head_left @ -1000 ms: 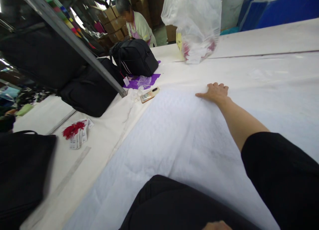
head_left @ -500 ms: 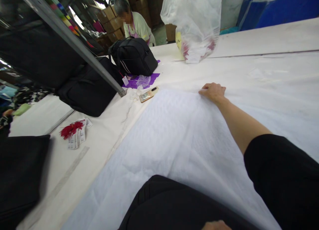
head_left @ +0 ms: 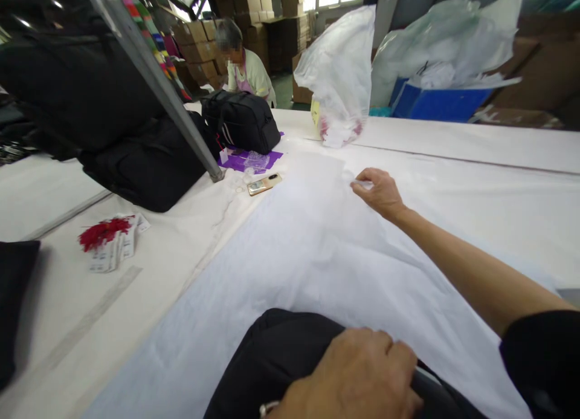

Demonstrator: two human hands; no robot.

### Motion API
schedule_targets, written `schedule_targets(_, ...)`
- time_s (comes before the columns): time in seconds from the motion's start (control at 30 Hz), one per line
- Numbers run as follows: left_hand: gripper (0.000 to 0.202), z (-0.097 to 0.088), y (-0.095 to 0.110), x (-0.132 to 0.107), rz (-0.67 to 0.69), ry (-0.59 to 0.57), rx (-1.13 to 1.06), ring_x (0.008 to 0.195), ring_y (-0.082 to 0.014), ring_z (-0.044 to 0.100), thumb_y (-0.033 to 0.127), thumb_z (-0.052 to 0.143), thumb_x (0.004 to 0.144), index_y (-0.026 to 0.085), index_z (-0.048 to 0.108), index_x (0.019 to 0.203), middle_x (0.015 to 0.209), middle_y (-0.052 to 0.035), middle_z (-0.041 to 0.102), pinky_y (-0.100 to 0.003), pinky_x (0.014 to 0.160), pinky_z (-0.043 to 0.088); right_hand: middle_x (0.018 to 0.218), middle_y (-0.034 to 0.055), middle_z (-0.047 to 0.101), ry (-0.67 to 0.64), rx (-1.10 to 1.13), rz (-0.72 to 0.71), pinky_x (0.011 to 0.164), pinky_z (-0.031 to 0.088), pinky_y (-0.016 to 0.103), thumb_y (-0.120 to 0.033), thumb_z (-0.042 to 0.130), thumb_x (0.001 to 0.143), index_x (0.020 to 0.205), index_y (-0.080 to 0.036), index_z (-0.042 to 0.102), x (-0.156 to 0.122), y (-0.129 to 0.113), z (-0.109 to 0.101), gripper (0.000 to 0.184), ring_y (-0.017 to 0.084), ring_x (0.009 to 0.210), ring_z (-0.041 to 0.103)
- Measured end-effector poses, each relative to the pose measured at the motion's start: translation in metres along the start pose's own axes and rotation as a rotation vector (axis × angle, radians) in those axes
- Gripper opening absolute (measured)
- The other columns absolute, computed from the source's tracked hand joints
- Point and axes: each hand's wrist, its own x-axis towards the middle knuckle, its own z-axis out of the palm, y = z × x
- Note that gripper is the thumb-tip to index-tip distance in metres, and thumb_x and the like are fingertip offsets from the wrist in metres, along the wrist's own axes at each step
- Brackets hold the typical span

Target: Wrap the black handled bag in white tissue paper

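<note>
My right hand [head_left: 379,193] pinches the far edge of a thin white sheet [head_left: 317,243] and holds it a little up from the table. The sheet spreads toward me and looks see-through near its far end. At the bottom middle, my left hand [head_left: 353,376] lies over a black bag [head_left: 272,352], fingers curled down onto it; the fingertips are out of sight. A ring shows on that hand. The bag rests on the sheet, and its near part is cut off by the frame.
A phone [head_left: 264,184] lies beyond the sheet's left edge. Red-stringed tags [head_left: 111,243] are at left. A slanted metal post [head_left: 158,86] stands by stacked black bags [head_left: 149,159]. Farther back are another black bag [head_left: 242,120], a plastic bag [head_left: 339,80] and a person [head_left: 249,68].
My right hand has lifted the sheet's edge and shifted slightly left. My left hand has come up into view onto the black bag. The view has tilted upward.
</note>
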Motion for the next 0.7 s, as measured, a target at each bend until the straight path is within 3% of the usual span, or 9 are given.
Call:
schedule_targets(0.07, 0.027, -0.015, 0.014, -0.004, 0.050, 0.182, 0.050, 0.105, -0.0258, 0.062, 0.030, 0.052, 0.097, 0.020, 0.057, 0.122, 0.112, -0.0104, 0.066, -0.041, 0.095, 0.052, 0.085, 0.0060, 0.069, -0.024, -0.007, -0.054, 0.102, 0.043, 0.043, -0.033, 0.056, 0.082, 0.077, -0.025, 0.058, -0.022, -0.024, -0.024, 0.010, 0.026, 0.095, 0.062)
schedule_targets(0.13, 0.031, -0.026, 0.026, -0.009, 0.101, 0.463, 0.038, 0.115, -0.0220, 0.059, 0.020, 0.046, 0.098, 0.021, 0.054, 0.128, 0.121, -0.0088, 0.064, -0.037, 0.105, 0.048, 0.083, 0.0050, 0.069, -0.056, -0.020, -0.096, 0.107, 0.041, 0.046, -0.033, 0.055, 0.084, 0.077, -0.026, 0.059, -0.046, -0.048, -0.048, 0.010, 0.027, 0.096, 0.062)
schedule_targets(0.23, 0.046, -0.043, 0.034, -0.017, 0.094, 0.906, 0.067, 0.133, -0.0213, 0.048, 0.006, 0.035, 0.093, 0.019, 0.048, 0.135, 0.138, -0.0115, 0.055, -0.040, 0.115, 0.040, 0.076, 0.0034, 0.068, -0.083, -0.051, -0.232, 0.112, 0.037, 0.048, -0.035, 0.054, 0.087, 0.077, -0.027, 0.061, -0.078, -0.084, -0.083, 0.015, 0.024, 0.082, 0.063)
schedule_targets(0.33, 0.062, -0.074, 0.039, -0.033, 0.087, 1.122, 0.256, 0.149, -0.0259, 0.027, -0.001, 0.033, 0.086, 0.018, 0.040, 0.145, 0.157, -0.0135, 0.035, -0.049, 0.121, 0.031, 0.071, 0.0022, 0.067, -0.096, -0.108, -0.372, 0.111, 0.038, 0.046, -0.037, 0.053, 0.091, 0.076, -0.026, 0.063, -0.105, -0.122, -0.118, 0.021, 0.020, 0.069, 0.061)
schedule_targets(0.4, 0.068, -0.104, 0.046, -0.050, 0.088, 1.087, 0.441, 0.154, -0.0306, 0.013, -0.002, 0.036, 0.086, 0.022, 0.037, 0.149, 0.164, -0.0117, 0.022, -0.058, 0.121, 0.025, 0.072, 0.0035, 0.068, -0.125, -0.161, -0.432, 0.105, 0.042, 0.044, -0.036, 0.051, 0.093, 0.076, -0.026, 0.065, -0.121, -0.149, -0.139, 0.024, 0.020, 0.072, 0.062)
schedule_targets(0.53, 0.058, -0.156, 0.072, -0.085, 0.252, 0.750, 0.728, 0.155, -0.0305, 0.006, 0.000, 0.039, 0.091, 0.029, 0.051, 0.140, 0.165, -0.0068, 0.023, -0.066, 0.118, 0.020, 0.069, 0.0046, 0.066, -0.178, -0.257, -0.597, 0.076, 0.047, 0.037, -0.032, 0.049, 0.094, 0.073, -0.028, 0.064, -0.154, -0.200, -0.174, 0.026, 0.021, 0.069, 0.060)
schedule_targets(0.6, 0.044, -0.167, 0.085, -0.101, 0.396, 0.607, 0.828, 0.155, -0.0269, 0.011, 0.004, 0.036, 0.096, 0.024, 0.064, 0.123, 0.162, -0.0064, 0.030, -0.063, 0.120, 0.019, 0.062, 0.0035, 0.062, -0.159, -0.265, -0.684, 0.063, 0.042, 0.036, -0.031, 0.050, 0.092, 0.072, -0.030, 0.062, -0.172, -0.218, -0.186, 0.024, 0.020, 0.059, 0.055)
schedule_targets(0.7, 0.040, -0.167, 0.098, -0.126, 0.510, 0.528, 1.037, 0.153, -0.0240, 0.021, 0.008, 0.032, 0.100, 0.016, 0.071, 0.097, 0.152, -0.0098, 0.047, -0.055, 0.124, 0.013, 0.065, 0.0039, 0.065, -0.188, -0.182, -0.746, 0.058, 0.040, 0.038, -0.031, 0.054, 0.087, 0.082, -0.035, 0.066, -0.197, -0.230, -0.200, 0.014, 0.021, 0.056, 0.056)
